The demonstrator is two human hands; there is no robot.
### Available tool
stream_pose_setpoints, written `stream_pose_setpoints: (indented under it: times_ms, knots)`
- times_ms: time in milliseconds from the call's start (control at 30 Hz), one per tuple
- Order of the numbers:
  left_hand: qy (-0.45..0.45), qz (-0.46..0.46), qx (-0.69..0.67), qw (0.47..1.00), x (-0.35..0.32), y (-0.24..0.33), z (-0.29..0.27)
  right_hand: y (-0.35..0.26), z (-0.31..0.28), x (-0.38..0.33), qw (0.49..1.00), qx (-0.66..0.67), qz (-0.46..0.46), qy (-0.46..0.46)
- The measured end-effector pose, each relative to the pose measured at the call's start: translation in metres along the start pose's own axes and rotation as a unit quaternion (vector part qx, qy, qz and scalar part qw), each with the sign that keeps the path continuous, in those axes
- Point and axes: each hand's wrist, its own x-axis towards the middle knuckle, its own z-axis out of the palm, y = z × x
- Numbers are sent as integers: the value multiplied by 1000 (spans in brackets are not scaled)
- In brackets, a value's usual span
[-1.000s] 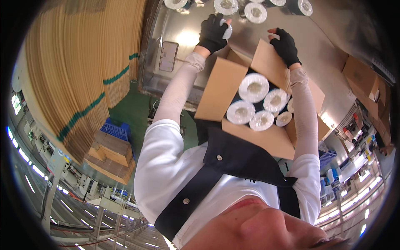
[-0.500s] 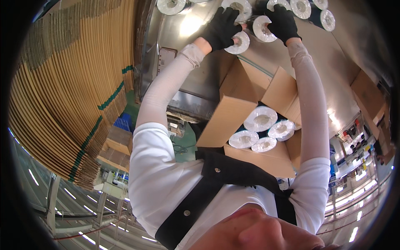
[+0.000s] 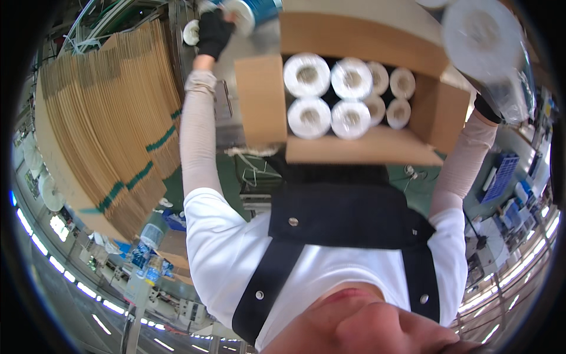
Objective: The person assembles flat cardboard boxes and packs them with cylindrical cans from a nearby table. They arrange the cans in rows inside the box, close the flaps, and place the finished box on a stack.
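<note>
The head view shows the left hand (image 3: pixel 213 32), gloved in black, closed around a white roll (image 3: pixel 244 13) at about eleven o'clock, while a second wrapped roll (image 3: pixel 480 35) sits at one o'clock; the right hand is hidden behind it, so I cannot tell its grip. The open cardboard box (image 3: pixel 354 147) lies at twelve o'clock with eight rolls inside. To pack well, each roll should probably go in end-up, snug beside its neighbours.

both arms reach forward, gloved left hand (image 3: pixel 213 32) closed in a grip, right hand out of sight.
</note>
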Motion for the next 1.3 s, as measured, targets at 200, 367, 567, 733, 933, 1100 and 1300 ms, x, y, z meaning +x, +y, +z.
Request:
stream_pose_setpoints:
  times_ms: [200,367,567,733,933,1100,1300]
  knots:
    - [133,218,-47,966,-32,201,-172,36,-37,-138,995,70,-12,75]
    - [139,542,-38,828,-116,384,-97,70,-60,-200,988,122,-17,93]
    - [52,462,-103,879,-145,380,-47,49,17,-210,819,-538,-192,-55]
    - [-245,371,204,872,-141,454,-75,76,52,-161,812,-540,-186,-123]
    - [-142,160,-258,942,-149,349,-74,101,20,-160,864,-443,-234,-52]
    - [225,-213,-84,947,-206,209,-118,207,-118,-202,859,-325,-50,392]
    - [-34,-86,-402,911,-233,216,-109,225,-8,-185,970,-134,-149,137]
